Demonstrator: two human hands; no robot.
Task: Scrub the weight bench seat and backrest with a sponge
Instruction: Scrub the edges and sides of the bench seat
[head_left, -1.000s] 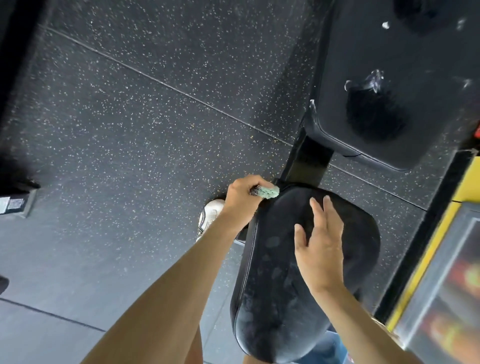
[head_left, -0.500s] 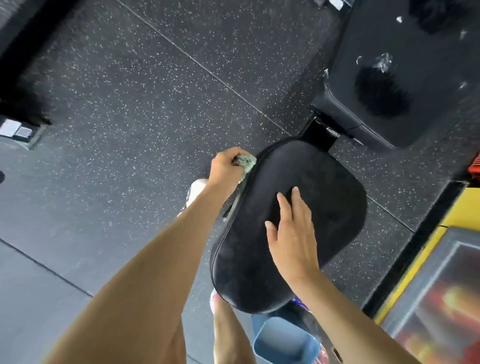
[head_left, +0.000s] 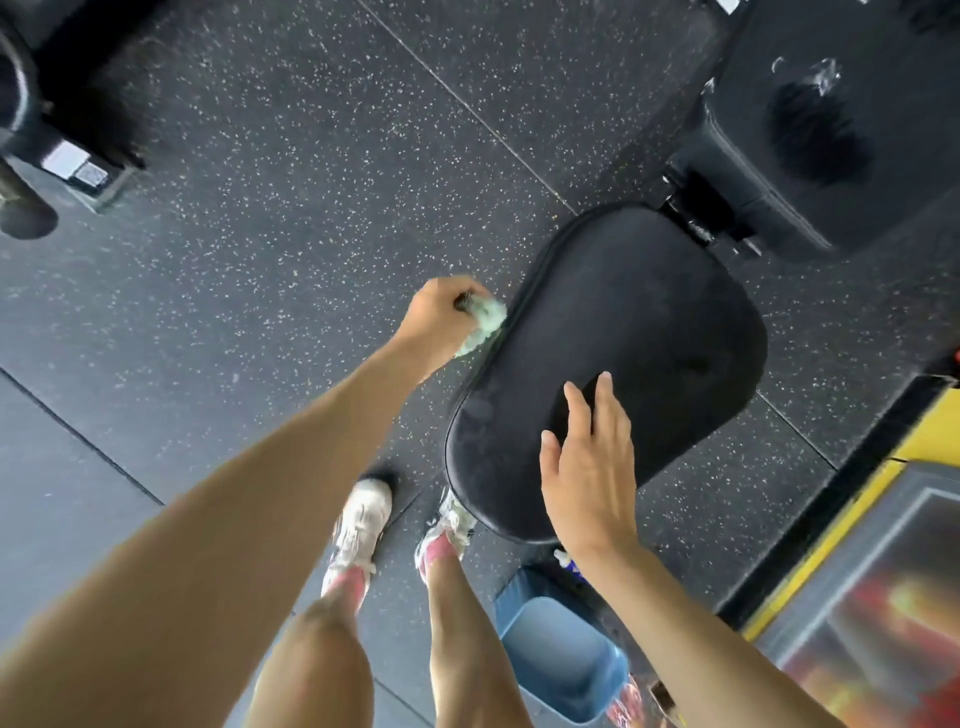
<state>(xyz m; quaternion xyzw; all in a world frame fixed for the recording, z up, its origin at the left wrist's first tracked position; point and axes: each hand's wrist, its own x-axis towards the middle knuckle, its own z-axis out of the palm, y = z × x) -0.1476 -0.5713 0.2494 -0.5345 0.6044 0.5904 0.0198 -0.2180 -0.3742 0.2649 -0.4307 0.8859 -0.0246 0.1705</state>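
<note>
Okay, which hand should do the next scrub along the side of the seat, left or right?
Left. The left hand grips the sponge right at the seat edge, while the right hand lies flat on the seat top holding nothing, likely steadying it.

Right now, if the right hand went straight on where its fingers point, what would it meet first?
More bare seat: the right hand rests flat on it, fingers aimed at its far end. Past that edge, likely the backrest bracket; depth unclear.

Two hands are counted: left hand (head_left: 434, 322), right hand (head_left: 589, 467). One sponge (head_left: 487, 318), one seat (head_left: 628, 322), one backrest (head_left: 852, 67) and one blue bin (head_left: 566, 654) are recorded. Two shoes are counted: left shoe (head_left: 363, 519), right shoe (head_left: 451, 519).
</note>
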